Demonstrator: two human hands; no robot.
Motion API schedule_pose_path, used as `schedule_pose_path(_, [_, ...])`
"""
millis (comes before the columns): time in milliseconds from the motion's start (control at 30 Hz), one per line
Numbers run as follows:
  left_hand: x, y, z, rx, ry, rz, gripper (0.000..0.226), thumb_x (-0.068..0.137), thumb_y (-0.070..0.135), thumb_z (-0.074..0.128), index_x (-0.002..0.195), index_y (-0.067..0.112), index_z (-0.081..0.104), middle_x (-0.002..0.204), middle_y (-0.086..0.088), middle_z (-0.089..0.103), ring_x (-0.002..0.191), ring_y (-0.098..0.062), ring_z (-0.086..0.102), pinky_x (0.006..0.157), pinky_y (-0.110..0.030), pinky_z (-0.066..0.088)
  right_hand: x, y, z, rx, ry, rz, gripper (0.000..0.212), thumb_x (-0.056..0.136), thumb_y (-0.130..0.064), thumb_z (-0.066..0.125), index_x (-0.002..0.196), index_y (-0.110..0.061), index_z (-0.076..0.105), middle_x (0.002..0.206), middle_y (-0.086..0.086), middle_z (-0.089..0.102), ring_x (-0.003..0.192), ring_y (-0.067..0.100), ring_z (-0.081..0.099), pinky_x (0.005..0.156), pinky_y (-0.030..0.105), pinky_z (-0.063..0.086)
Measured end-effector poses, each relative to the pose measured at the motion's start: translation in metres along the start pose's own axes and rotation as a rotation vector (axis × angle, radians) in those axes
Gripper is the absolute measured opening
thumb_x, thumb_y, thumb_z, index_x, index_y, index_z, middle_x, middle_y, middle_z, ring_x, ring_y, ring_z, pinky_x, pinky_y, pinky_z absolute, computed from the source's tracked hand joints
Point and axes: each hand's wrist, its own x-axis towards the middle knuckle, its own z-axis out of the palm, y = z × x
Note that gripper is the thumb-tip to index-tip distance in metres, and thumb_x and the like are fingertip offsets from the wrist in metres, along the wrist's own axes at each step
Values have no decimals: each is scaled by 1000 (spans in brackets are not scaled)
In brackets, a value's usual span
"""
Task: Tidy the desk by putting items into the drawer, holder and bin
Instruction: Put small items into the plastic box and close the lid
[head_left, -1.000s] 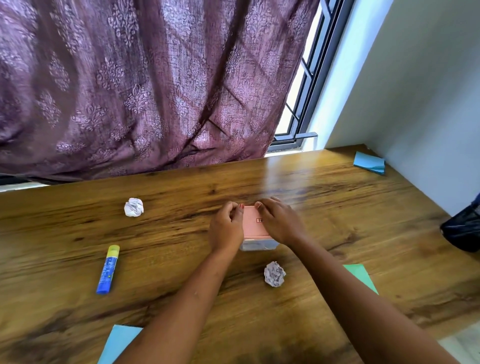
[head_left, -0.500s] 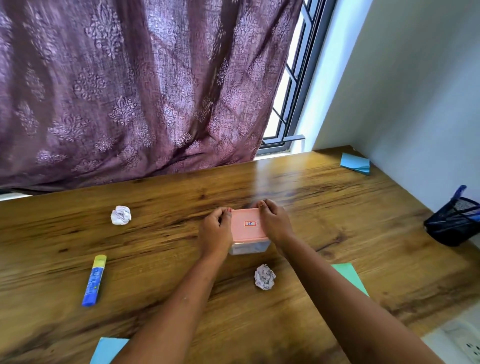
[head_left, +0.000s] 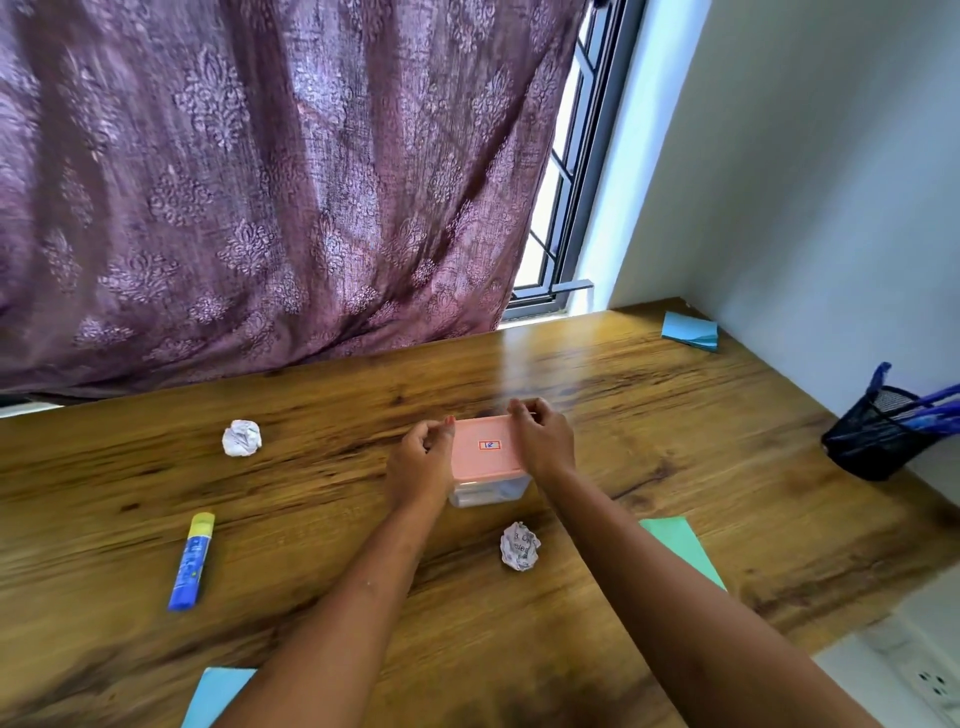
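Clear rectangular plastic box with pink lid (head_left: 485, 447): closed, upright, mid-desk. White crumpled paper ball (head_left: 520, 546): just nearer than box. Second crumpled paper ball (head_left: 241, 438): well left. Blue-and-yellow glue stick (head_left: 191, 561): flat, near left.

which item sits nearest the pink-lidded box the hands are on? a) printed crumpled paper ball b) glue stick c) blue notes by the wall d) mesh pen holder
A: the printed paper ball lies just in front of the box, while the glue stick, blue notes and pen holder lie much farther off.
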Motion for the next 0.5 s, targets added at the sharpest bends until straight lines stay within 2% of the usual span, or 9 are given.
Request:
schedule_pose_path(100, [-21,-3,-5,-112,97,-13,35,89,52,52,104,21,52,80,9,57,68,-8,54,56,-25,37,-12,-2,-13,184,136,46,28,98,-35,47,96,-14,65,92,2,68,89,19,62,78,35,46])
schedule_pose_path(200, [-51,-11,-2,-186,215,10,28,93,37,53,105,13,46,77,7,53,67,-14,51,61,-30,36,-25,1,-39,252,261,83,25,100,-28,44,101,-12,63,97,1,67,92,17,58,87,39,47])
schedule_pose_path(267, [-71,-15,2,-225,233,121,16,93,21,56,100,12,45,78,3,53,69,-18,50,63,-28,34,-33,5,-61,335,333,105,23,101,-23,41,102,-11,61,98,4,65,91,16,57,84,37,45])
schedule_pose_path(333, [-95,-16,8,-223,191,282,13,91,10,59,97,8,47,75,3,50,64,-14,47,61,-26,34,-41,12,-88,404,436,116,21,101,-20,41,100,-10,59,97,8,62,83,15,55,78,34,42])
schedule_pose_path(433, [-134,-20,18,-174,80,450,12,87,15,58,93,13,48,67,12,43,58,-3,44,56,-23,33,-51,26,-127,420,584,106,18,100,-21,43,94,-12,57,92,7,59,74,12,50,73,32,40])
schedule_pose_path(500, [-156,-27,23,-97,20,530,14,86,14,61,96,9,52,69,10,46,57,-4,45,57,-23,38,-57,38,-151,402,678,86,17,99,-22,43,93,-12,56,83,2,55,68,10,46,64,26,40])
